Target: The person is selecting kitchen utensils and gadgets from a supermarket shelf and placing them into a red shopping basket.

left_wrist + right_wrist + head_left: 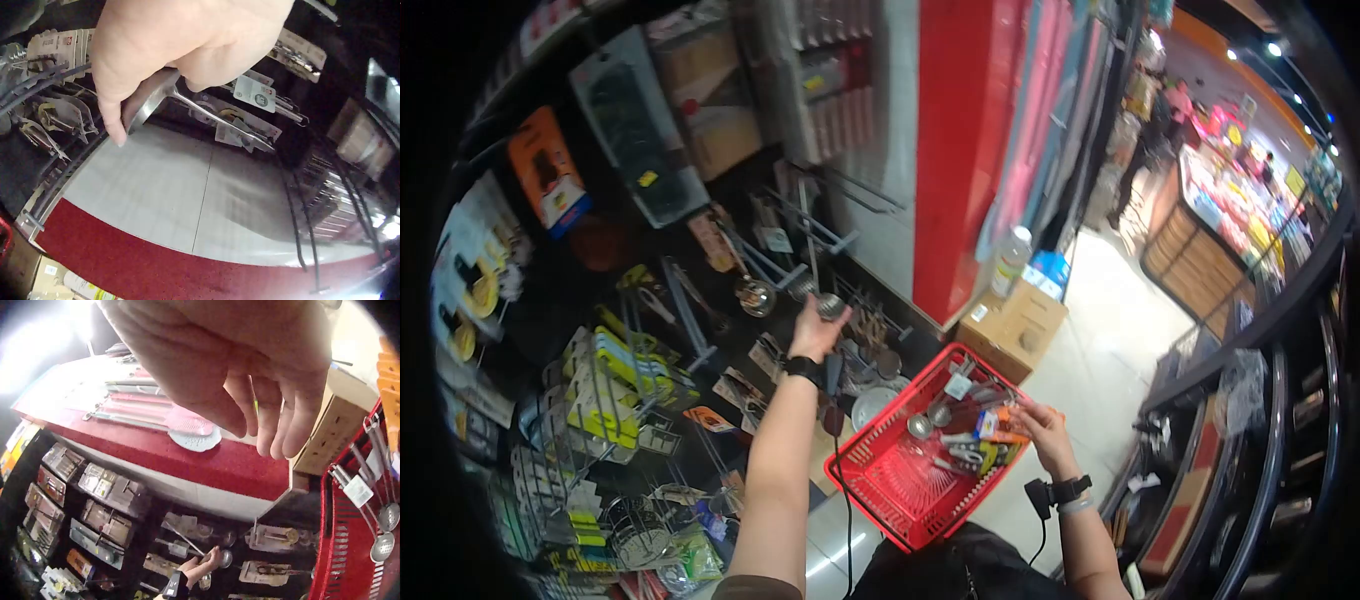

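Observation:
My left hand [815, 330] grips a metal ladle [830, 306] by its bowl, the long thin handle pointing up toward the hanging rack. In the left wrist view, thumb and fingers wrap the bowl's rim, and the ladle's handle [212, 116] runs off to the right. My right hand [1045, 435] is over the right side of a red basket [915, 488], fingertips close to an orange and blue packet [998, 424]. Its fingers [300, 419] hang loosely bent with nothing between them in the right wrist view. Perforated metal ladles [383, 547] lie in the basket.
Hooks in front carry packaged kitchen tools, including a shiny metal ladle [755, 297]. Wire racks with green-labelled packs [605, 385] stand left. Behind the basket is a cardboard box [1012, 325] with a bottle [1010, 262] on it. An aisle floor [1100, 300] stretches right.

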`<state>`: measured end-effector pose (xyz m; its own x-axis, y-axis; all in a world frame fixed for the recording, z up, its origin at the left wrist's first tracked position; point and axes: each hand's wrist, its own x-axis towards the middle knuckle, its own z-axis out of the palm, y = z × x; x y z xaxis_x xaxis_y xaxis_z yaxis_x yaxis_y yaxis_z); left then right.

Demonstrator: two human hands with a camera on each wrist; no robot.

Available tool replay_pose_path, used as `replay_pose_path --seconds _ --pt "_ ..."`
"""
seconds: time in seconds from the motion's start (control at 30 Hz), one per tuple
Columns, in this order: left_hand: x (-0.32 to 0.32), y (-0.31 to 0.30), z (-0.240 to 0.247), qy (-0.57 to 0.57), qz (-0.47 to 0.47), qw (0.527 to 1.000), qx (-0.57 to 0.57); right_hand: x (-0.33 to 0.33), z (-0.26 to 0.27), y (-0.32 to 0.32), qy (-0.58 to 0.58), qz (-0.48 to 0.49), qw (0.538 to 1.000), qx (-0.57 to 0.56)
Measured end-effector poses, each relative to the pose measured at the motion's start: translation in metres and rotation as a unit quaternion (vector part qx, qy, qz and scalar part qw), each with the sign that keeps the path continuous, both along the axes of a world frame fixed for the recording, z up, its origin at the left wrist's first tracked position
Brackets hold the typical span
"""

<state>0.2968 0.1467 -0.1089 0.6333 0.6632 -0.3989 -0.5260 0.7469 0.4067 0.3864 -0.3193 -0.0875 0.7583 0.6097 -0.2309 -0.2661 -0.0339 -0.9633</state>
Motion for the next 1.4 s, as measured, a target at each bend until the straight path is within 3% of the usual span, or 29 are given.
replay_pose_path --seconds 0.13,0.3,0.5,0.6,0.7,0.77,0.83,0.9,0.97,1.1,1.23,1.3,1.33,1.4 --pt "0.011 0.022 -0.018 0.009 -0.041 0.998 -0.048 0.000 -0.014 -0.036 0.015 -0.070 0.997 -0.033" --pt "0.016 0.029 -0.022 0.012 -0.046 0.999 -0.014 -0.002 -0.031 -0.047 0.045 -0.104 0.991 -0.068" --pt "0.007 0.024 -0.025 0.031 -0.037 0.999 -0.022 0.000 -0.062 -0.029 0.075 -0.027 0.987 -0.136" --pt "-0.010 0.016 -0.021 0.093 -0.086 0.992 0.027 0.004 -0.076 -0.013 0.080 0.009 0.989 -0.127" --pt "-0.036 -0.015 0.002 0.162 -0.165 0.955 0.188 0.013 -0.098 0.014 0.086 0.050 0.986 -0.137" --pt "-0.058 -0.043 0.022 0.143 -0.225 0.921 0.284 0.019 -0.111 0.035 0.139 0.050 0.979 -0.143" --pt "-0.085 -0.082 0.037 0.183 -0.239 0.862 0.408 0.025 -0.120 0.058 0.168 0.069 0.975 -0.126" --pt "-0.109 -0.122 0.048 0.221 -0.239 0.817 0.476 0.028 -0.131 0.083 0.238 0.028 0.966 -0.096" --pt "-0.139 -0.150 0.046 0.290 -0.272 0.780 0.483 0.037 -0.156 0.107 0.263 0.025 0.961 -0.077" --pt "-0.196 -0.197 0.021 0.322 -0.328 0.776 0.431 0.055 -0.188 0.156 0.272 -0.039 0.959 -0.064" --pt "-0.256 -0.234 -0.011 0.412 -0.355 0.734 0.407 0.072 -0.208 0.193 0.276 -0.164 0.941 -0.104" --pt "-0.264 -0.248 0.005 0.422 -0.353 0.738 0.392 0.087 -0.231 0.200 0.367 -0.135 0.917 -0.083" --pt "-0.271 -0.255 0.004 0.433 -0.357 0.746 0.359 0.097 -0.253 0.200 0.381 -0.076 0.918 -0.086" --pt "-0.276 -0.265 0.011 0.444 -0.353 0.761 0.316 0.096 -0.248 0.207 0.376 -0.127 0.913 -0.098"
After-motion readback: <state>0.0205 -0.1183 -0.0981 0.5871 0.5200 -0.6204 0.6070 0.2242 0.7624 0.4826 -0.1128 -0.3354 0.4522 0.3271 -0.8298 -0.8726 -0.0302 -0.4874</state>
